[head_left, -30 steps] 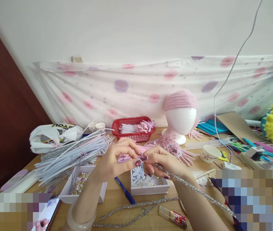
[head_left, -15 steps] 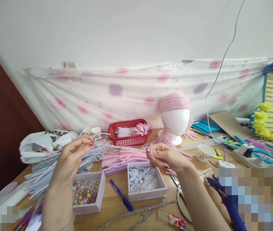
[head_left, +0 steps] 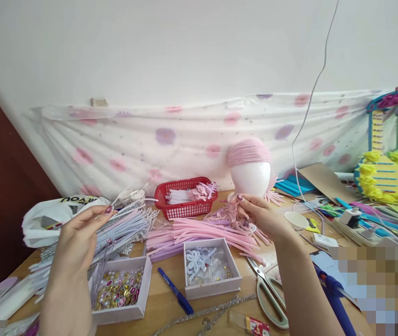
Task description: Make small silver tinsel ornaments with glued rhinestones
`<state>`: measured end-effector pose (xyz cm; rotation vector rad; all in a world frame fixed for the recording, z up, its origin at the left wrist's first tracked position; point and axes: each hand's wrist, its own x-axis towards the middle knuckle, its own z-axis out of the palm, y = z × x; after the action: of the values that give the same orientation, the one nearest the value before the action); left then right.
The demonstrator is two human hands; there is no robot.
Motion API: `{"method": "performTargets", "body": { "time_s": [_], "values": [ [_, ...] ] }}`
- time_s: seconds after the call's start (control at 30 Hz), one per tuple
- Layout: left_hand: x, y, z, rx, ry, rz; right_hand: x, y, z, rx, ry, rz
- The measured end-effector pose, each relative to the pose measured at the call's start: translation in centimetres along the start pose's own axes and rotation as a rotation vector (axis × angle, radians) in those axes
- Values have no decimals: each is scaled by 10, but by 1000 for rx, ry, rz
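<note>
My left hand (head_left: 76, 238) is raised on the left, thumb and forefinger pinched on a thin, pale strand (head_left: 116, 201). Fine greyish strands (head_left: 107, 252) with tiny beads hang below it, over a white box (head_left: 145, 284) of pearls and gold-rimmed gems. On the other side, my right hand (head_left: 260, 213) is pinched in front of the foam head (head_left: 251, 177), which is wrapped in pink yarn. What its fingertips hold is too small to make out; pink fuzzy pieces (head_left: 232, 212) lie just behind. A second white box (head_left: 213, 290) contains pale blue loops and small beads.
A red basket (head_left: 185, 212) stands behind bundles of pink fuzzy stems (head_left: 199, 231). Nearer lie a blue pen (head_left: 175, 290), scissors (head_left: 271, 298), silver beaded trim (head_left: 199, 313) and a glue gun (head_left: 335, 298). A paper cup (head_left: 296, 220) and a white cable (head_left: 307, 112) are on the right.
My hands have moved farther apart, the left one leftward and down. The sparkly strand stretched between them before no longer shows as a taut line. The view has shifted slightly.
</note>
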<state>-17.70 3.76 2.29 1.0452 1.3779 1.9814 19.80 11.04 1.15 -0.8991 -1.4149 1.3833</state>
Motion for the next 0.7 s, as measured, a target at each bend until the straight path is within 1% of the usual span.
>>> {"method": "performTargets", "body": {
  "time_s": [0.07,0.17,0.23,0.3,0.37,0.4,0.43,0.47,0.5,0.57,0.6,0.67,0.7],
  "values": [
    [1,-2,0,3,-18,-17,-1,-2,-1,119,31,7],
    [2,-5,4,22,-74,-46,1,-1,2,263,10,25],
    [0,-5,7,18,-71,-36,5,1,8,350,-3,35],
    [-3,-5,11,19,-60,-24,8,0,15,427,29,34],
    [-6,-5,15,34,-69,-25,4,-7,16,430,126,-33],
    [-7,-5,18,46,-77,-32,-2,-12,14,376,193,-129],
    [-9,-6,20,57,-83,-40,-9,-18,10,278,298,-249],
    [-10,-7,23,67,-91,-46,-17,-24,5,171,446,-365],
    [-11,-9,26,83,-110,-48,-25,-30,-1,148,545,-425],
    [-15,-12,34,146,-190,-8,-38,-38,-11,134,615,-466],
    [-18,-14,39,201,-246,49,-42,-39,-12,149,660,-536],
    [-27,-16,51,356,-366,221,-44,-38,-4,202,468,-633],
    [-32,-16,57,447,-422,314,-44,-36,4,166,330,-640]
  ]
}}
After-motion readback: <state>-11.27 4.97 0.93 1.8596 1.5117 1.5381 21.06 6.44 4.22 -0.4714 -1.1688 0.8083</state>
